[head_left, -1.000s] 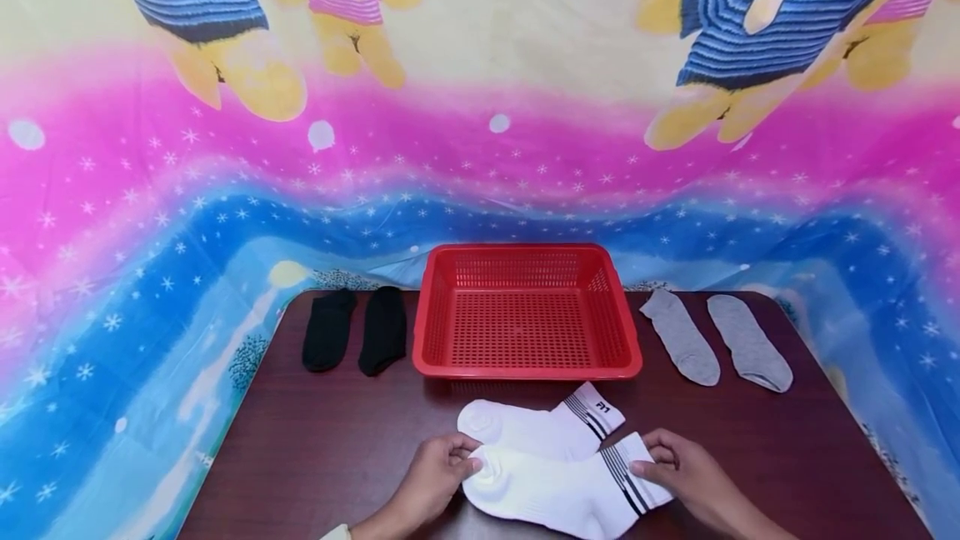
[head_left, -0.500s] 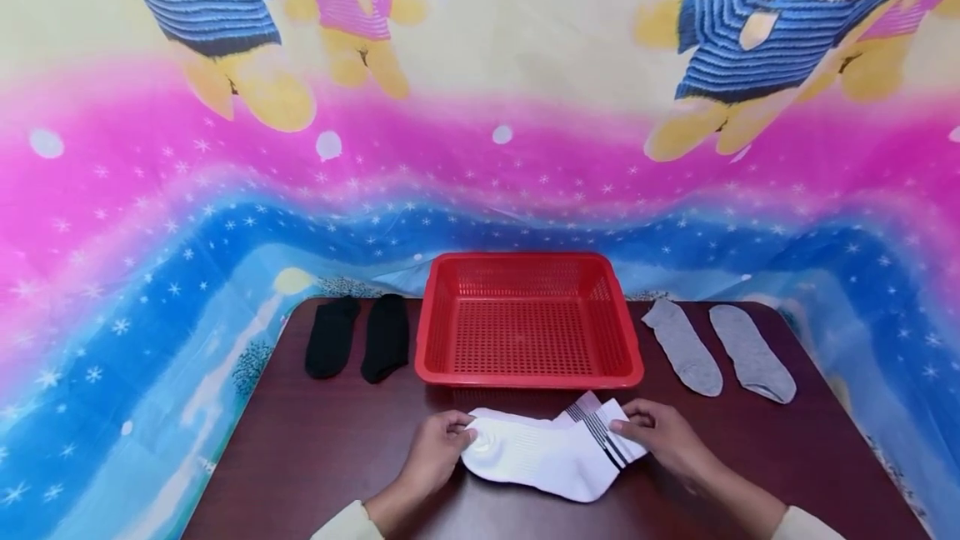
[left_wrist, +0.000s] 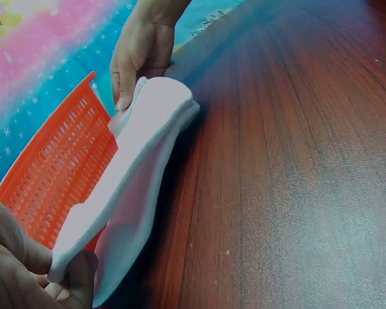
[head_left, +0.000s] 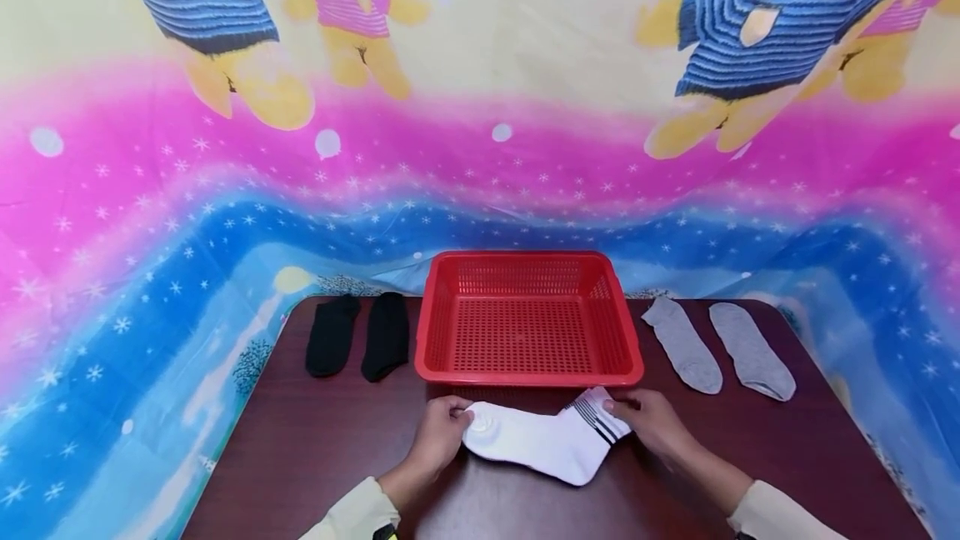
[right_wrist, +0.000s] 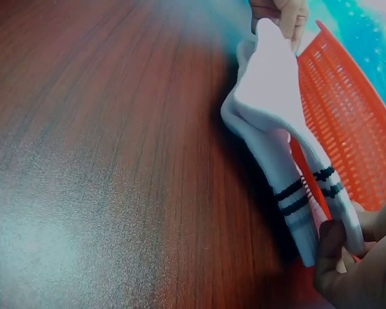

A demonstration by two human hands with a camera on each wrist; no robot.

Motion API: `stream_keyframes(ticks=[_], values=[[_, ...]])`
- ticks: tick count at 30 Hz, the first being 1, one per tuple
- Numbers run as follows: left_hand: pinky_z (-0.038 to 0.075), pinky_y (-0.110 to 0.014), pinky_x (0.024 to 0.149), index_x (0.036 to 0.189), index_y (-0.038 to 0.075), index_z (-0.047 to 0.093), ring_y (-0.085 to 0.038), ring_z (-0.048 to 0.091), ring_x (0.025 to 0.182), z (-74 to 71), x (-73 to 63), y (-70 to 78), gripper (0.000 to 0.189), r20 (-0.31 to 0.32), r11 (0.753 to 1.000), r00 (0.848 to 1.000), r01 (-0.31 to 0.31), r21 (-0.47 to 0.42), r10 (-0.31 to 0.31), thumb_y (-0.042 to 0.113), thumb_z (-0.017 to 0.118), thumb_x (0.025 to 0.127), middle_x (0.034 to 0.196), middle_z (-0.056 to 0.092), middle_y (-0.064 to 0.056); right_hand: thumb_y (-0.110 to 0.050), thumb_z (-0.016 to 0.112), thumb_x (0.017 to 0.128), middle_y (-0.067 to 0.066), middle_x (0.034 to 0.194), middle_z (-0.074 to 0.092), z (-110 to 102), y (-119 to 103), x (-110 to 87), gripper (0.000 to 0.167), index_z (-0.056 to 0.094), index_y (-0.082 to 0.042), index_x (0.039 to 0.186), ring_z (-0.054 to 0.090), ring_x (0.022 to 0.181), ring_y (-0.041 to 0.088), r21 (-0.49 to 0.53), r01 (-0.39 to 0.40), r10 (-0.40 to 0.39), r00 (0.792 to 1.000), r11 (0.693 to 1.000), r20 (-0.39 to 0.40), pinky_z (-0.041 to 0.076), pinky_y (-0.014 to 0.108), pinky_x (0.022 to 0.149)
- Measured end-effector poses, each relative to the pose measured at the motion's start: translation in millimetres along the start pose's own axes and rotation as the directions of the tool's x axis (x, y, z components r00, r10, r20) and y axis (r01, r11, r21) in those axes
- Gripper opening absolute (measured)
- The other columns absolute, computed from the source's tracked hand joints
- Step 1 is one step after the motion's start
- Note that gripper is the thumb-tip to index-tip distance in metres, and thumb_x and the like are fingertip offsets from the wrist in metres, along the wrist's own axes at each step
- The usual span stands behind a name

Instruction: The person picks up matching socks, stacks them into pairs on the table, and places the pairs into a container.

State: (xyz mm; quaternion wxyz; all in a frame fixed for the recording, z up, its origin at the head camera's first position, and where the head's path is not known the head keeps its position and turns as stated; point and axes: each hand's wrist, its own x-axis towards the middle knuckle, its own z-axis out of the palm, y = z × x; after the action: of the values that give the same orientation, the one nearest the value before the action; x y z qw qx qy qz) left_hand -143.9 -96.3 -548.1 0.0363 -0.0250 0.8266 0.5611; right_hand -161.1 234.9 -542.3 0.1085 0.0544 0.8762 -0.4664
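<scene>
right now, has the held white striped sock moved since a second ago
Yes, the white striped sock moved forward, nearer the red rectangular plastic basket.

"Wearing what?"
"My left sleeve [head_left: 352,513] and right sleeve [head_left: 776,515], both cream."
"Beside them?"
"A black-and-yellow band [head_left: 386,532] by my left one; a dark thing [head_left: 743,536], too small to tell, by my right."
</scene>
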Motion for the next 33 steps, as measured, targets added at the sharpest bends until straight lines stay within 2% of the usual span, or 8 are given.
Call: stream_keyframes(ticks=[4, 9, 13, 21, 26, 28, 30, 33], values=[[0.049, -0.022, 0.061, 0.099, -0.009, 0.073, -0.009, 0.057, 0.070, -0.5, 1.6, 1.4, 0.014, -0.012, 0.999, 1.000, -0.008, 0.046, 0.009, -0.003, 0.065, 0.090, 0.080, 0.069, -0.009, -0.015, 0.069, 0.097, 0.017, 0.117, 0.073, 3, 2, 1.9, 0.038, 0.067, 0.009, 0.126, 0.056, 0.093, 0.016, -0.058, 0.055, -0.057, 0.998, 0.997, -0.034, 0.051, 0.025, 0.081], [0.047, -0.021, 0.062, 0.097, -0.005, 0.073, -0.009, 0.056, 0.071, -2.1, 2.4, -2.0, 0.011, -0.024, 0.989, 0.999, -0.038, 0.145, 0.042, -0.003, 0.067, 0.089, 0.080, 0.068, -0.007, -0.015, 0.071, 0.095, 0.008, 0.090, 0.068, 8, 5, 5.0, 0.033, 0.070, 0.005, 0.122, 0.052, 0.078, 0.014, -0.153, 0.095, -0.105, 0.992, 0.984, -0.063, 0.044, 0.024, 0.067], [0.046, -0.022, 0.062, 0.094, -0.001, 0.074, -0.007, 0.056, 0.070, -1.2, 3.2, -7.0, 0.009, -0.032, 0.965, 0.994, -0.091, 0.244, 0.102, -0.003, 0.069, 0.087, 0.077, 0.068, -0.003, -0.015, 0.073, 0.094, 0.003, 0.085, 0.066, 13, 10, 7.1, 0.022, 0.073, -0.004, 0.113, 0.051, 0.073, 0.012, -0.206, 0.125, -0.144, 0.986, 0.970, -0.080, 0.043, 0.024, 0.064], [0.046, -0.024, 0.063, 0.091, 0.002, 0.071, -0.012, 0.057, 0.072, 3.2, 1.7, -10.8, 0.008, -0.038, 0.899, 0.976, -0.184, 0.397, 0.216, -0.004, 0.073, 0.085, 0.079, 0.062, -0.003, -0.016, 0.075, 0.093, 0.002, 0.091, 0.066, 18, 18, 10.7, 0.014, 0.072, -0.010, 0.105, 0.054, 0.077, 0.010, -0.275, 0.176, -0.214, 0.970, 0.945, -0.114, 0.045, 0.023, 0.066], [0.050, -0.035, 0.070, 0.093, 0.002, 0.069, -0.025, 0.060, 0.081, 5.8, -1.8, -9.6, 0.015, -0.036, 0.816, 0.954, -0.236, 0.527, 0.299, -0.003, 0.076, 0.081, 0.088, 0.060, -0.008, -0.016, 0.075, 0.093, 0.002, 0.090, 0.065, 18, 18, 11.8, 0.013, 0.070, -0.010, 0.104, 0.054, 0.078, 0.010, -0.287, 0.182, -0.220, 0.969, 0.940, -0.108, 0.045, 0.023, 0.066], [0.051, -0.038, 0.074, 0.094, 0.002, 0.069, -0.028, 0.061, 0.084, 6.3, -2.3, -9.3, 0.015, -0.031, 0.797, 0.950, -0.242, 0.553, 0.309, -0.003, 0.076, 0.082, 0.091, 0.061, -0.010, -0.016, 0.074, 0.093, 0.002, 0.089, 0.064, 17, 17, 11.9, 0.012, 0.069, -0.010, 0.103, 0.054, 0.077, 0.011, -0.289, 0.181, -0.218, 0.971, 0.940, -0.100, 0.044, 0.023, 0.065], [0.052, -0.040, 0.076, 0.095, 0.000, 0.069, -0.030, 0.061, 0.086, 6.5, -1.8, -8.7, 0.012, -0.025, 0.802, 0.955, -0.235, 0.549, 0.297, -0.001, 0.074, 0.084, 0.093, 0.062, -0.011, -0.017, 0.074, 0.094, 0.003, 0.090, 0.064, 16, 16, 11.9, 0.014, 0.068, -0.010, 0.105, 0.054, 0.077, 0.012, -0.289, 0.181, -0.215, 0.972, 0.940, -0.090, 0.045, 0.024, 0.066], [0.053, -0.042, 0.078, 0.098, -0.004, 0.070, -0.032, 0.062, 0.089, 5.9, -0.5, -5.5, 0.013, -0.019, 0.839, 0.971, -0.198, 0.506, 0.240, 0.004, 0.070, 0.088, 0.096, 0.064, -0.015, -0.024, 0.070, 0.098, 0.005, 0.098, 0.066, 15, 15, 9.5, 0.026, 0.066, -0.008, 0.118, 0.057, 0.084, 0.014, -0.272, 0.161, -0.190, 0.978, 0.949, -0.084, 0.048, 0.027, 0.071]])
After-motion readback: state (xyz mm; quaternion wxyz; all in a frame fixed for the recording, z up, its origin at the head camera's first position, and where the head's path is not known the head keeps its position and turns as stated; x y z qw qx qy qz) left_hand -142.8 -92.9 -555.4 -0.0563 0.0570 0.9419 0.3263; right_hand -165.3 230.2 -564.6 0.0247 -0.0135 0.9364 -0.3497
